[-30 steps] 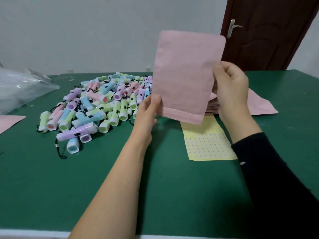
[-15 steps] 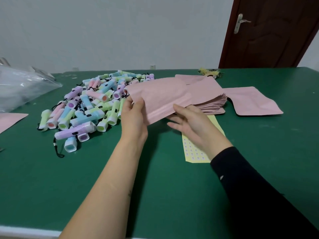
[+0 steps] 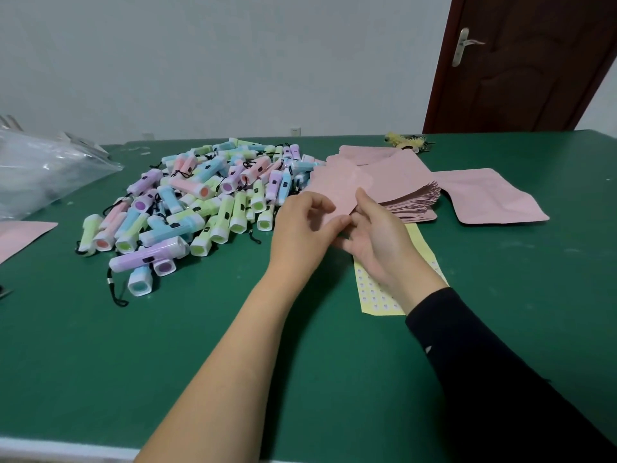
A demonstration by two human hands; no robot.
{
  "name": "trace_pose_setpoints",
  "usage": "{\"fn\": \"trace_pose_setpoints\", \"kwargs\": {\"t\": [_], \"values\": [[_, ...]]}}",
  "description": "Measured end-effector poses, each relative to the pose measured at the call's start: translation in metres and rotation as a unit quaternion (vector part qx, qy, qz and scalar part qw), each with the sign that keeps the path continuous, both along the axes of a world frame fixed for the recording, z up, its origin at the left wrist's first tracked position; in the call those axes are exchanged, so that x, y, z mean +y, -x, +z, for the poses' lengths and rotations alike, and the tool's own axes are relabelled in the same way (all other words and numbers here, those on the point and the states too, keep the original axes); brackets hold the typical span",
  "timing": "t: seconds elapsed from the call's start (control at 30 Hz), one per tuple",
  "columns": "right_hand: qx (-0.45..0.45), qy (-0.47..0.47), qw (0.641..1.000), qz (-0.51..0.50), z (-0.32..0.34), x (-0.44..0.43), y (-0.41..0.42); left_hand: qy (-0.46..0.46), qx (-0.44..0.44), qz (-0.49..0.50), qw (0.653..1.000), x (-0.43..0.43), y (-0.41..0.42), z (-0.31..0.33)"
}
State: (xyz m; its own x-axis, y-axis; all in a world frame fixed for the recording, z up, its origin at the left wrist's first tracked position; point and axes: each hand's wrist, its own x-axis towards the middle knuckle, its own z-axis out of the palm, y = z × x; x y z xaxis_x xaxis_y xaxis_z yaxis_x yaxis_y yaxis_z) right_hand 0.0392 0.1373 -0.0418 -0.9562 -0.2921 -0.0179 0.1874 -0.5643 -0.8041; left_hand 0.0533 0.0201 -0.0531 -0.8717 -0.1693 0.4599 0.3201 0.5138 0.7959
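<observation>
Green covers the bench point(image 3: 133, 345). At its ten o'clock edge a clear plastic bag point(image 3: 50, 172) lies crumpled, and just below it, at nine o'clock, a stray pink pouch point(image 3: 20, 233) is cut off by the frame.

Next comes a heap of small pastel torches point(image 3: 207, 202) in lilac, blue, green and pink, each with a white head and a black wrist cord. It sits at ten o'clock from the hands. At its near edge a lilac torch point(image 3: 147, 257) lies across a blue one point(image 3: 140, 282).

At the middle of the bench the left hand point(image 3: 302, 228), on a bare forearm, pinches the near left edge of a pink pouch point(image 3: 337, 188) between thumb and curled fingers. The pouch is lifted off the bench and tilts away toward twelve o'clock, its far end over the heap's right edge. The right hand point(image 3: 374, 238), in a black sleeve, grips the near right edge of the same pouch, thumb on top and fingers curled beneath. The two hands are close together.

A fanned stack of pink pouches point(image 3: 414, 205) lies at two o'clock from the right hand. A yellow sticker sheet point(image 3: 377, 297) shows at six o'clock of the stack, partly under the right wrist. At the stack's three o'clock a single pink pouch point(image 3: 494, 198) lies flat. Behind the bench, at one o'clock, stands a dark brown door point(image 3: 534, 68).
</observation>
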Motion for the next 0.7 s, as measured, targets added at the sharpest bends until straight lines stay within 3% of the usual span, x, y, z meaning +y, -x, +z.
{"fn": "trace_pose_setpoints", "kwargs": {"t": [0.23, 0.7], "values": [[0.007, -0.036, 0.999, 0.006, 0.0, 0.002, 0.002, -0.08, -0.042, -0.048, 0.995, -0.002, -0.005, 0.007], [0.009, -0.072, 0.997, -0.007, 0.0, 0.002, 0.002, -0.101, -0.075, -0.086, 0.988, -0.006, -0.01, 0.015]]}}
